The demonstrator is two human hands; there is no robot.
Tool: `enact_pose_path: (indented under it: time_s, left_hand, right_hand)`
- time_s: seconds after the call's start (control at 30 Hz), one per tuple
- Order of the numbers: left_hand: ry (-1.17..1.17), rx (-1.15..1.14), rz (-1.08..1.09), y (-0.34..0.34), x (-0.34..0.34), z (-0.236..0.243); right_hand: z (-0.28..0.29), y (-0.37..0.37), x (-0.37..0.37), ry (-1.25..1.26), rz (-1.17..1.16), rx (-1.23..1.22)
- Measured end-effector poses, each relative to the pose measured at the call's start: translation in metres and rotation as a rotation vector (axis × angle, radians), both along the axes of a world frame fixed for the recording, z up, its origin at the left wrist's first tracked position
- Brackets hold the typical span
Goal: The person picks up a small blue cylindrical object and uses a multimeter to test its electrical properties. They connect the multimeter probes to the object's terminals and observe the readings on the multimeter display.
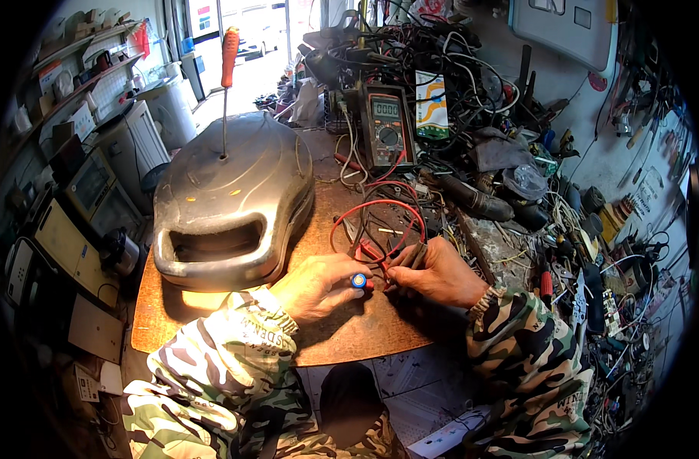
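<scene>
My left hand is closed on a small blue cylinder, like a battery cell, with something red beside it. My right hand grips a dark narrow tool, perhaps pliers, near red and black leads looped on the wooden board. A multimeter with its display lit or visible lies beyond the leads. On the board's left rests a dark plastic case with a handle opening; an orange-handled screwdriver stands upright in a hole on it.
Tangled cables, a yellow-and-white package, metal parts and tools crowd the back and right. Appliances and shelves line the left. A bright doorway opens at the back, and tiled floor shows below the board.
</scene>
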State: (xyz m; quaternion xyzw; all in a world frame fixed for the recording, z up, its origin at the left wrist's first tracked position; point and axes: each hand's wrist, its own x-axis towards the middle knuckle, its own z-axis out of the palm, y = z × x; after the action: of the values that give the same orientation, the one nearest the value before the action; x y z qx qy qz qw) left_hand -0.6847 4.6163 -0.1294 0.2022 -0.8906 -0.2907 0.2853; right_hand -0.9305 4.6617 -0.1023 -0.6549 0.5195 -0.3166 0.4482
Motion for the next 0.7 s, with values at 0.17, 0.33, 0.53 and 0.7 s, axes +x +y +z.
enact_pose_path:
  time_s: [0.17,0.33,0.53,0.7]
  left_hand:
    - [0.024,-0.044,0.014,0.001,-0.0011,0.0012]
    - [-0.002,-0.045,0.024,0.0008,-0.0007,0.0025]
    - [-0.01,-0.06,0.028,-0.0008,-0.0006,0.0004]
    - [-0.004,-0.065,0.031,-0.0021,0.0,-0.0016]
  right_hand:
    - [-0.0025,-0.0004,-0.0024,-0.012,0.015,-0.026]
    - [-0.0006,-0.0009,-0.0027,0.05,0.01,0.001]
    - [0.0025,-0.0004,-0.0031,0.083,0.012,0.013]
    - [0.0027,-0.0004,-0.003,0.081,0.011,0.009]
